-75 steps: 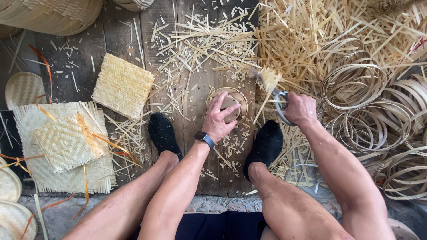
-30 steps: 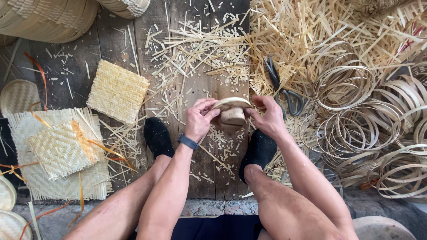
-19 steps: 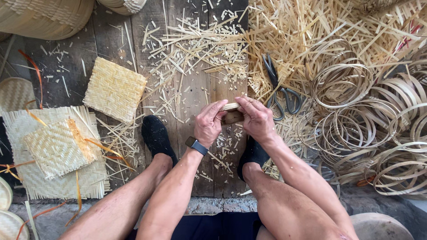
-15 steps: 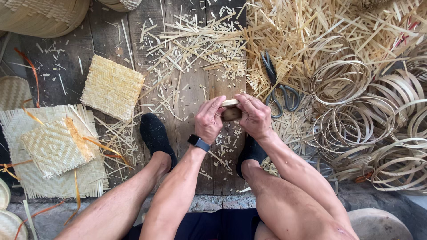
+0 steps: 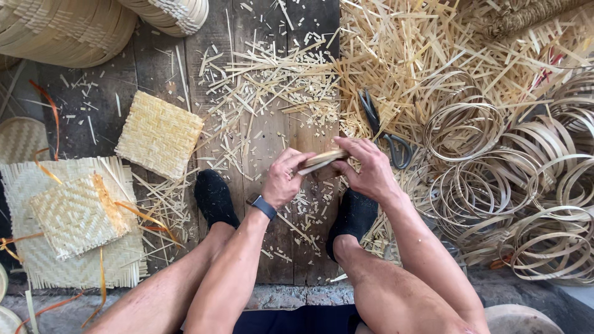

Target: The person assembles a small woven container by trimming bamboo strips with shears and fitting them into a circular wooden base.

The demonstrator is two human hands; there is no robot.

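My left hand [image 5: 283, 180] and my right hand [image 5: 366, 168] both grip a small bamboo ring [image 5: 322, 161], held edge-on above the wooden planks [image 5: 266, 130] between my feet. A dark watch [image 5: 263, 206] sits on my left wrist. Black-handled scissors [image 5: 387, 130] lie on the bamboo scraps just beyond my right hand. My feet in black socks [image 5: 215, 198] rest on the planks on either side of the hands.
A woven square mat [image 5: 159, 133] lies to the left, with larger woven mats [image 5: 68, 216] nearer me. Several bamboo hoops [image 5: 495, 179] pile up at right. Loose strips [image 5: 421, 49] cover the far right; stacked baskets [image 5: 74, 31] stand top left.
My right hand put the scissors down on the scraps and joined the left hand on the bamboo ring. Both hands then turned the ring edge-on.
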